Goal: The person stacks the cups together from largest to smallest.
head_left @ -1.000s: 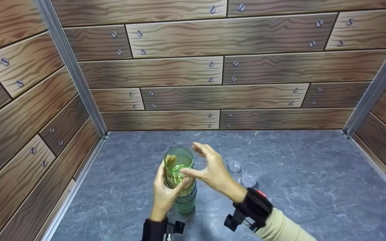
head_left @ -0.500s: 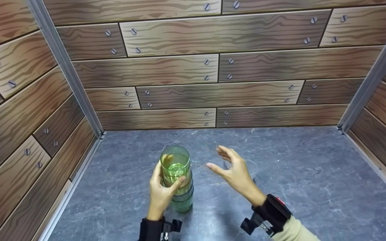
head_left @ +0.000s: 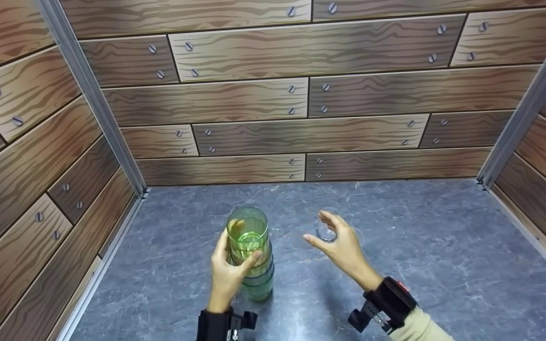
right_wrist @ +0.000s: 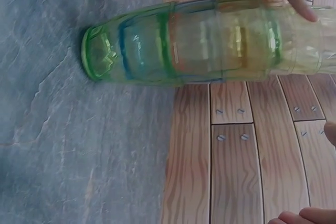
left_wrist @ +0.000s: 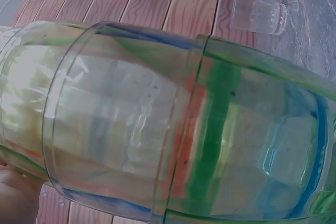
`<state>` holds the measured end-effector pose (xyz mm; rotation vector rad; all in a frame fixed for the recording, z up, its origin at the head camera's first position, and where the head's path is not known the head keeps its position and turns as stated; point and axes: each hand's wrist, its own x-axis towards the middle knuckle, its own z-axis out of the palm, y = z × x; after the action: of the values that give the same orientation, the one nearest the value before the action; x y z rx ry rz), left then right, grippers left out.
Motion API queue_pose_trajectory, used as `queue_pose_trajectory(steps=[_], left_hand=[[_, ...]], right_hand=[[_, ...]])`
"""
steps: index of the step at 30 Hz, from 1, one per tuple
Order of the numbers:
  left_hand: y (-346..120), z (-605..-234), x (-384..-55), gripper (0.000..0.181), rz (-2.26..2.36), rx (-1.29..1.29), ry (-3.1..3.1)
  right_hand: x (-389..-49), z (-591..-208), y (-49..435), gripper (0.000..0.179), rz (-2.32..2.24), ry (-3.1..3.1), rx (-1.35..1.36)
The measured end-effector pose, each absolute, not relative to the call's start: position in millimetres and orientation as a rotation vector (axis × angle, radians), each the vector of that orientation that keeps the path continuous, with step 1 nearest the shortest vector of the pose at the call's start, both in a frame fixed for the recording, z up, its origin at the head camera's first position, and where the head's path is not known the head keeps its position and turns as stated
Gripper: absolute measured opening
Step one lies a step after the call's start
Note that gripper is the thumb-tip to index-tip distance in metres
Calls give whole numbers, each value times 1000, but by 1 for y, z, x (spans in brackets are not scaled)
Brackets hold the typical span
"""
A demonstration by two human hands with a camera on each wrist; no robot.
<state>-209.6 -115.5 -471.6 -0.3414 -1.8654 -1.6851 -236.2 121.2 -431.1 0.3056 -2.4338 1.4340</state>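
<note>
A tall stack of nested transparent tumblers (head_left: 250, 244) stands upright on the grey table, green at top and bottom. Blue, orange and yellow tints show through its side in the right wrist view. My left hand (head_left: 229, 270) grips the upper part of the stack, thumb on the near side and fingers round the far left. To the right, my right hand (head_left: 346, 253) is held in the air, thumb and fingers spread apart with nothing between them. Behind it are two clear tumblers (left_wrist: 257, 13), partly hidden by that hand in the head view.
The grey marbled table (head_left: 424, 265) is enclosed by wood-print walls (head_left: 254, 137) at the back and both sides. Metal corner posts (head_left: 97, 104) join the walls. Each wrist wears a black camera mount (head_left: 389, 303).
My right hand has drawn away from the top of the stack, moving right to in front of the clear tumblers. The left hand keeps its grip on the stack.
</note>
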Motion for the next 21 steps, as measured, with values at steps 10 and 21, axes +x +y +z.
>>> queue_pose_trajectory(steps=[10, 21], left_hand=[[-115, -471, -210, 79, -1726, -355, -1855], [-115, -471, -209, 79, -1724, -332, -1863]], right_hand=[[-242, -444, 129, 68, 1357, -2477, 245], [-252, -454, 134, 74, 1209, -2547, 223]])
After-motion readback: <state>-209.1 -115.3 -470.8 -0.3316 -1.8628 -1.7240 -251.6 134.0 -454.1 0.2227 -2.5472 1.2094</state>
